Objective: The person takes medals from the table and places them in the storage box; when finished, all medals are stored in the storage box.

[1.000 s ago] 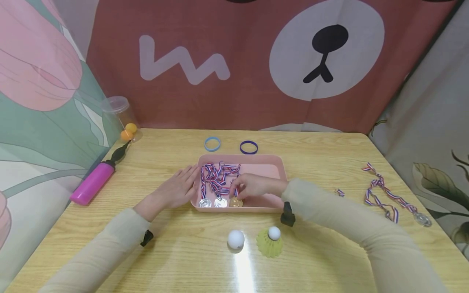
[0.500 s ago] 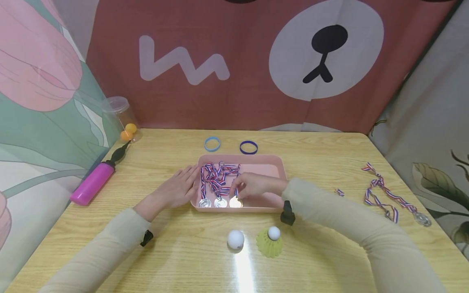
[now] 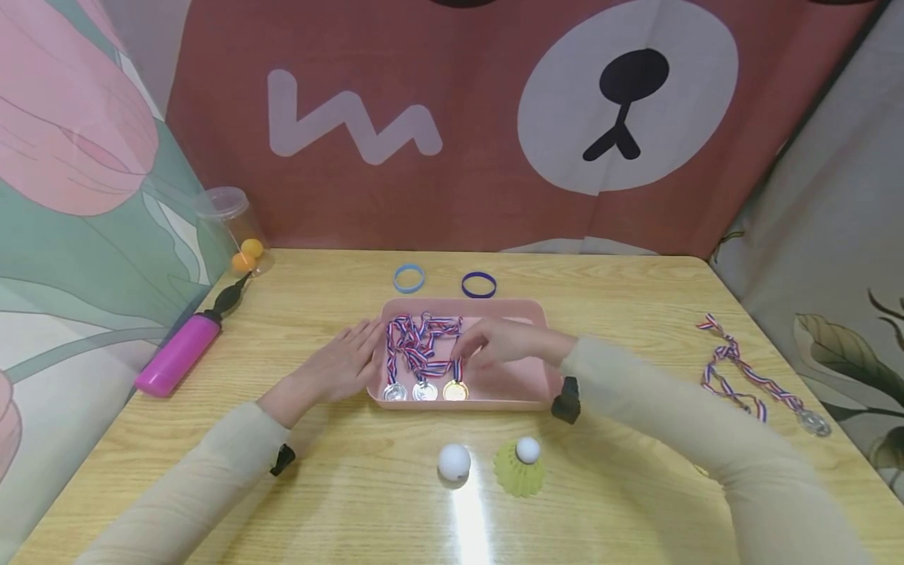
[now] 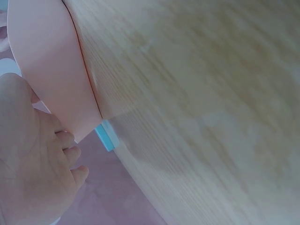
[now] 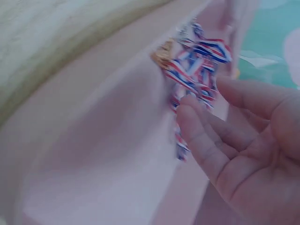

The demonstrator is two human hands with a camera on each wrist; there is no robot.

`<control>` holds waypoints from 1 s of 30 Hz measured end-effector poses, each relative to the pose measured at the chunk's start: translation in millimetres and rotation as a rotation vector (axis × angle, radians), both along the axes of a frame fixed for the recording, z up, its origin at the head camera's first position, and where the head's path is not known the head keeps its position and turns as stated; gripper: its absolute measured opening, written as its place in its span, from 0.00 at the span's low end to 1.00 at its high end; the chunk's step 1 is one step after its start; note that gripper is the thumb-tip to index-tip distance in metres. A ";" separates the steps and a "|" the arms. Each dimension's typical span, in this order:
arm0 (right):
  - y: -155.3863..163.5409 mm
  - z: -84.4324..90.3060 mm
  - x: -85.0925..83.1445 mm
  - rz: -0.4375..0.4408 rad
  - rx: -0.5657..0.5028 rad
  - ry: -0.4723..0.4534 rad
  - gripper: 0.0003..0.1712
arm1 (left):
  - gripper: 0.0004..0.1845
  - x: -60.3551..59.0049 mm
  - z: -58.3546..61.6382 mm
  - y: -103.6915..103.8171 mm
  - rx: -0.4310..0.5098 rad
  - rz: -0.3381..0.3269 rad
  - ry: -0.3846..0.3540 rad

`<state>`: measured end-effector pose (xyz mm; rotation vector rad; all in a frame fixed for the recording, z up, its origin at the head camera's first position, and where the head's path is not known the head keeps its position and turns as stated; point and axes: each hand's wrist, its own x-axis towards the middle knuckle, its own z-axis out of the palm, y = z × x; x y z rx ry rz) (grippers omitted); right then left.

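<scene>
A pink tray (image 3: pixel 504 404) holds two silver medals (image 3: pixel 395 391) and a gold medal (image 3: pixel 455 390) in a row along its near side. Their striped red, white and blue ribbons (image 3: pixel 422 345) lie bunched behind them on the tray's left. My left hand (image 3: pixel 340 362) rests with straight fingers against the left rim. Over the tray's middle, just right of the gold medal's ribbon, is my right hand (image 3: pixel 494 343). The right wrist view shows that hand's thumb and fingers (image 5: pixel 201 143) apart, the ribbons (image 5: pixel 197 75) beyond them, and nothing held.
Two wristbands (image 3: pixel 479 285) lie behind the tray. Toward me are a white ball (image 3: pixel 454 462) and a yellow shuttlecock (image 3: pixel 520 468). A silver medal (image 3: pixel 814 423) with ribbon lies far right. At left are a pink pump (image 3: pixel 180 353) and a clear jar (image 3: pixel 226 216) with orange balls.
My right hand has let go of the gold medal's ribbon and moved slightly right and back, so the whole gold medal shows. My left hand has stayed in place.
</scene>
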<state>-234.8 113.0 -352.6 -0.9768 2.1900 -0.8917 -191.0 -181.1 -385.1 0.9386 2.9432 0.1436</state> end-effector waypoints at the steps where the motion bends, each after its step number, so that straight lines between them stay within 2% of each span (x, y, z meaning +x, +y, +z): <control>1: 3.4 4.1 0.7 -0.022 0.012 0.010 0.19 | 0.30 0.1 -0.1 0.0 0.000 0.001 0.000; 4: 16.5 19.3 3.8 -0.101 0.017 0.032 0.20 | 0.30 0.4 -0.7 -0.1 0.001 0.001 0.000; 9: 49.2 47.3 11.9 -0.187 -0.078 0.039 0.20 | 0.30 0.4 -2.0 -0.2 -0.002 -0.007 0.003; 13: 82.6 64.8 19.6 -0.245 -0.147 0.106 0.19 | 0.30 0.2 -1.5 -0.2 -0.004 -0.005 0.006; 17: 116.4 74.3 30.9 -0.344 -0.158 0.177 0.18 | 0.30 0.1 -1.5 -0.4 -0.008 -0.001 0.006; 20: 141.3 75.0 41.5 -0.407 -0.140 0.207 0.18 | 0.30 0.2 -1.9 -0.3 -0.005 0.002 0.000; 24: 172.8 66.4 53.1 -0.450 -0.118 0.233 0.16 | 0.30 0.1 -2.3 0.1 -0.001 0.004 -0.001; 28: 201.3 53.5 64.0 -0.495 -0.054 0.214 0.16 | 0.30 -0.3 -2.4 0.1 0.000 0.000 0.004; 30: 215.1 45.7 69.1 -0.489 -0.031 0.190 0.16 | 0.30 -0.4 -2.6 0.0 -0.001 -0.001 0.005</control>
